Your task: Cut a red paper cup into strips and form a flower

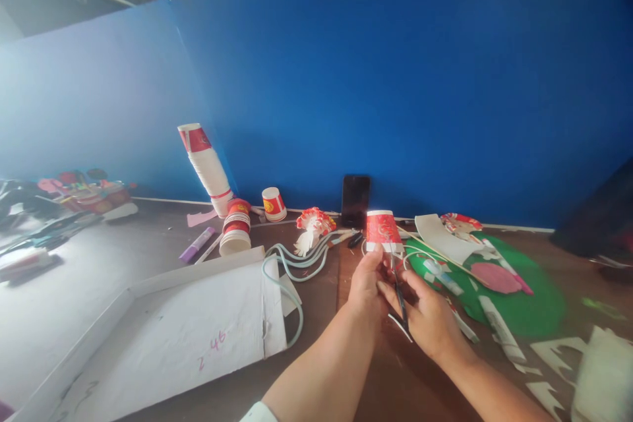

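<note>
Cup and scissors over the tabletop (148, 237)
The left hand (364, 277) is gripping a red paper cup (382, 229); the right hand (429, 316) is holding scissors (399, 300), blades touching the cup's base.

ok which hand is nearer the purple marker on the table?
Left. The left hand holds the red cup and sits closer to the purple marker; the right hand, gripping scissors, is farther right.

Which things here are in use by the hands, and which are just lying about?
In use: left hand, red paper cup, right hand, scissors.

Lying about: cup stack, phone, purple glue stick, green sheet, white tray.
</note>
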`<state>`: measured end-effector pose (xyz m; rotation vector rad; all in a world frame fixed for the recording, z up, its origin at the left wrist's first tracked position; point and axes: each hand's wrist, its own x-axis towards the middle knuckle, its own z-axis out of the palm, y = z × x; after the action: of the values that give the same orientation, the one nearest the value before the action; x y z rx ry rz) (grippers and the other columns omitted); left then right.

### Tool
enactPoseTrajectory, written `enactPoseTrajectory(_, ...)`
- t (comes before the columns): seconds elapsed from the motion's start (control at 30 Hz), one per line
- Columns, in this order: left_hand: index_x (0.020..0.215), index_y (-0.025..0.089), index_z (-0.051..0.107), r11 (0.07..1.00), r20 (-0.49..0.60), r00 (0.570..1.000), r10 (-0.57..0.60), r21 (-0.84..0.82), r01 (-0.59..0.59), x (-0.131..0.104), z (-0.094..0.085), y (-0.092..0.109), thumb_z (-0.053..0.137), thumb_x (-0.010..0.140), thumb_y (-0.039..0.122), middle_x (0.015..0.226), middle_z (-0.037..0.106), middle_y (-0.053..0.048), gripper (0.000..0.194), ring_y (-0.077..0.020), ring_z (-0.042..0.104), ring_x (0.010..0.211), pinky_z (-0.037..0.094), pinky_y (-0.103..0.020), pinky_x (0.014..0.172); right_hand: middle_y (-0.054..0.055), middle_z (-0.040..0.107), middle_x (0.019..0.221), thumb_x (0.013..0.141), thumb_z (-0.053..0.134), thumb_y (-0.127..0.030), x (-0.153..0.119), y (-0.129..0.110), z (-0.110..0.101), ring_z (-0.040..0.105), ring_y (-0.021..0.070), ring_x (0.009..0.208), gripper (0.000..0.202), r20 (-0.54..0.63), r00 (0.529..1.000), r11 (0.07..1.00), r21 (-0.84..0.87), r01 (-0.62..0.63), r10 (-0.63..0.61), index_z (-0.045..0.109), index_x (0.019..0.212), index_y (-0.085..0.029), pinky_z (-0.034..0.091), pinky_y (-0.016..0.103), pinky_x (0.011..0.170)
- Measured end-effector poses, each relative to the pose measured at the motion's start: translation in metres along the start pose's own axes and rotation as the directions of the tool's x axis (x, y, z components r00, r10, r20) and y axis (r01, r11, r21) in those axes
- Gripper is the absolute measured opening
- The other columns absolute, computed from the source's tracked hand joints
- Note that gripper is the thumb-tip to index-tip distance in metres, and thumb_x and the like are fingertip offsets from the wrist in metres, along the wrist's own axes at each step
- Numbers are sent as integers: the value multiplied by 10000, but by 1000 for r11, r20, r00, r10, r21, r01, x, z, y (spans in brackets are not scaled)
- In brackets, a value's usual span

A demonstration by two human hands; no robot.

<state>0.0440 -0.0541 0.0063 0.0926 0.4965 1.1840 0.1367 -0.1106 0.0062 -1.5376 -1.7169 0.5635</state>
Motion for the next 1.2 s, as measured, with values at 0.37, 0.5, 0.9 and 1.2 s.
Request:
enactPoseTrajectory(0.37, 657, 116, 564, 1000, -26, 1000, -1, 26, 1, -3, 0, -2, 715, 725, 339, 572, 523, -16, 277, -115, 514, 509, 428, -240, 562, 25, 717, 805, 826, 551, -564, 1, 0, 0, 651, 205, 687, 320, -37, 999, 999, -47, -3, 2, 615, 914, -262, 472, 274, 600)
enactPoseTrajectory(0.5, 663, 119, 565, 1000, -23, 1000, 7, 21, -7, -1, -1, -2, 718, 720, 327, 570, 522, -12, 265, -112, 505, 503, 424, -240, 561, 33, 721, 795, 826, 545, -572, 0, -2, 0, 652, 204, 688, 342, -45, 999, 1000, -29, -2, 1, 625, 916, -252, 476, 272, 607)
enactPoseTrajectory(0.9, 617, 138, 518, 999, -52, 999, -1, 32, 2, -5, 5, 0, 695, 742, 345, 516, 492, -2, 300, -101, 476, 446, 396, -220, 481, 20, 732, 826, 829, 569, -513, 3, 6, 2, 666, 202, 717, 290, -44, 999, 1000, -23, -9, 8, 634, 957, -260, 482, 264, 622)
enactPoseTrajectory(1.2, 661, 122, 563, 999, -24, 1000, 14, 38, -13, -5, 2, -5, 669, 744, 322, 553, 550, -31, 240, -133, 529, 488, 443, -254, 548, 24, 738, 773, 768, 617, -542, 4, 0, -2, 674, 213, 660, 319, -82, 996, 999, 39, -25, 28, 653, 899, -253, 498, 271, 582)
